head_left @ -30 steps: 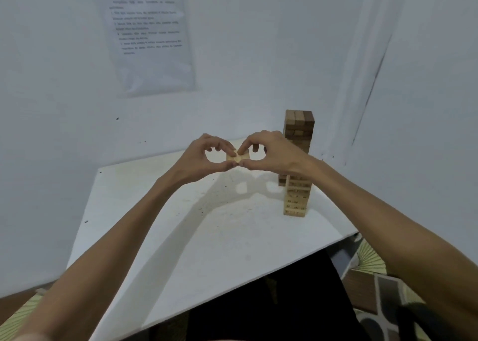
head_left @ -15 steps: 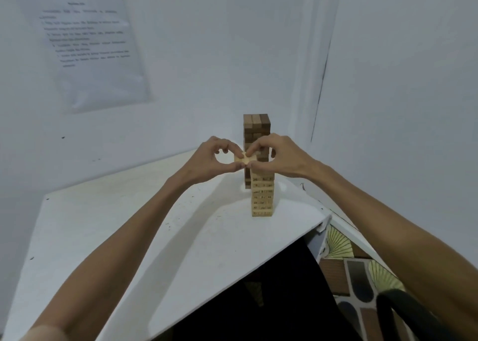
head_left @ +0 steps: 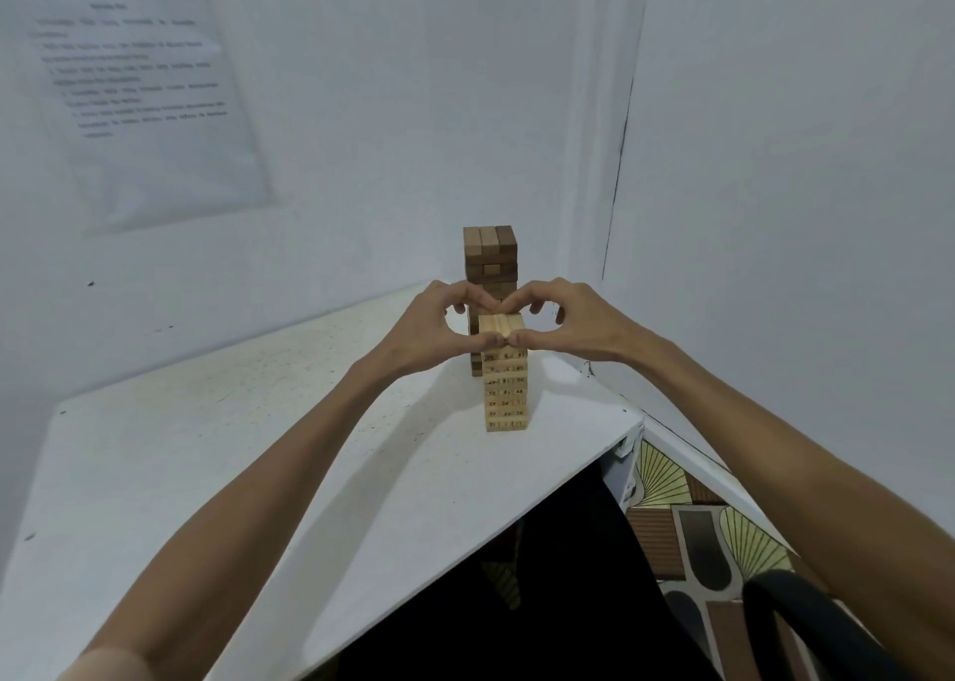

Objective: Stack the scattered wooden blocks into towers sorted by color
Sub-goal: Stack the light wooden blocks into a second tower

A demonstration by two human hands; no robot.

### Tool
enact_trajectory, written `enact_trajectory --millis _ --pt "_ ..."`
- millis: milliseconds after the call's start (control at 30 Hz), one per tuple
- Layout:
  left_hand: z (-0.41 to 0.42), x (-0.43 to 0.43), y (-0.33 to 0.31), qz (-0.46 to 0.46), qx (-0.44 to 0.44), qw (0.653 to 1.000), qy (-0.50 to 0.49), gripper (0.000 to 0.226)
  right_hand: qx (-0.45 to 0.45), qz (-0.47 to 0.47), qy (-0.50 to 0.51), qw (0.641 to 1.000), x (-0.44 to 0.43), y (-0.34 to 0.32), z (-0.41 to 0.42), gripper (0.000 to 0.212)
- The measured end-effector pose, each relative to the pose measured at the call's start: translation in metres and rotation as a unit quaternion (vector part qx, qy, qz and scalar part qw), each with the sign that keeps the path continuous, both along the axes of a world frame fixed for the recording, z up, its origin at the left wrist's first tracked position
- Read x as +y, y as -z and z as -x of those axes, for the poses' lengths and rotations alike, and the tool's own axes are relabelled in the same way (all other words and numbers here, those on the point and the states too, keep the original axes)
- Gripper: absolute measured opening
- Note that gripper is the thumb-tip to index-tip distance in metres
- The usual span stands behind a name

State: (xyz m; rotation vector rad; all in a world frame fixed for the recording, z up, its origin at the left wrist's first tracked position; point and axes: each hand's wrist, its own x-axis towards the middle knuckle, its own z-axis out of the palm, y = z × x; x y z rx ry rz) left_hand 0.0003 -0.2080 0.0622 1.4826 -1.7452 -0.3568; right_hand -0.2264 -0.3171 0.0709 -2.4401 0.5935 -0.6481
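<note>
we hold a short row of light blocks (head_left: 501,325) between both hands. our left hand (head_left: 439,329) curls round it from the left, with the thumb along the near face and the forefinger arched over the far edge. our right hand (head_left: 573,326) mirrors it from the right. the two thumb tips come together at the near lower edge of the row, and the forefingers almost meet above its far edge. both hands are closed in a pinch on the row, with the other fingers curled behind.

directly beneath the hands stands the light tower (head_left: 506,396), upright, its near face printed with small numbers. the held row sits at its top, lined up with it. our thumbs hide the seam, so we cannot tell whether the row rests on the tower or hangs just above it.

beyond the hands, just behind the light tower, rises the dark tower (head_left: 490,256), taller, its top showing above our fingers. both towers stand on the white tabletop (head_left: 258,448), near the corner below our right wrist.

a printed sheet (head_left: 139,96) hangs on the wall, high up and to the left of the left hand. under the right forearm we see a patterned floor (head_left: 687,520) and a black curved chair back (head_left: 816,623).
</note>
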Motion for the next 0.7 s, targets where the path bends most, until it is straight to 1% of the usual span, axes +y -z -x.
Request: enact_trajectory --millis 400,700 --pt "0.0027 -0.0006 0.0019 -0.011 -0.005 1.000 -0.007 0.033 0.000 -0.024 -0.002 1.000 -0.0053 0.0064 -0.0006 0.034" --pt "0.0028 -0.0011 0.0035 -0.017 -0.004 1.000 -0.008 0.033 -0.002 -0.025 -0.002 1.000 -0.0057 0.0069 -0.0004 0.035"
